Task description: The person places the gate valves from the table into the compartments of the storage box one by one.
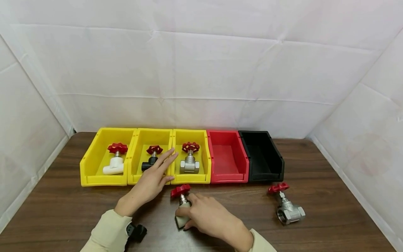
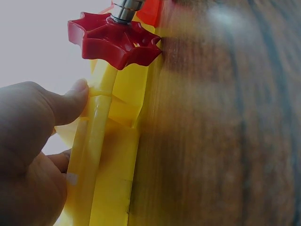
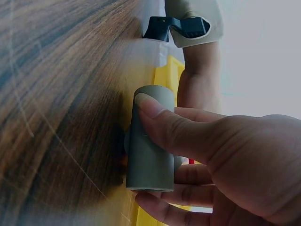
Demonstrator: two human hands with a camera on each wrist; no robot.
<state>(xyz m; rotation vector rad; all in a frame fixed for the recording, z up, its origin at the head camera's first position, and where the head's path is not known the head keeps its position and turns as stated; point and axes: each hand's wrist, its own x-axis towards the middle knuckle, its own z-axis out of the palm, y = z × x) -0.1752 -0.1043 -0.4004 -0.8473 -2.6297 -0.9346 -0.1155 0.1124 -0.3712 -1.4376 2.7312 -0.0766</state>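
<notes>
In front of the bins, my right hand (image 1: 212,215) grips a grey plastic valve (image 1: 182,220) by its tubular body; its red handwheel (image 1: 180,190) points toward the bins. The right wrist view shows the thumb lying along the grey tube (image 3: 150,155), with fingers on the other side. My left hand (image 1: 152,183) reaches over the middle yellow bin (image 1: 132,179), fingers extended and spread at the divider with the third yellow bin (image 1: 192,179). In the left wrist view its thumb rests at the yellow rim (image 2: 96,122). A black valve (image 1: 153,161) lies partly behind this hand.
The left yellow bin (image 1: 104,180) holds a white valve (image 1: 114,164); the third holds a metal valve (image 1: 190,164). A red bin (image 1: 225,154) and black bin (image 1: 261,154) continue the row. Another metal valve (image 1: 289,211) lies on the wooden table (image 1: 330,196) at right.
</notes>
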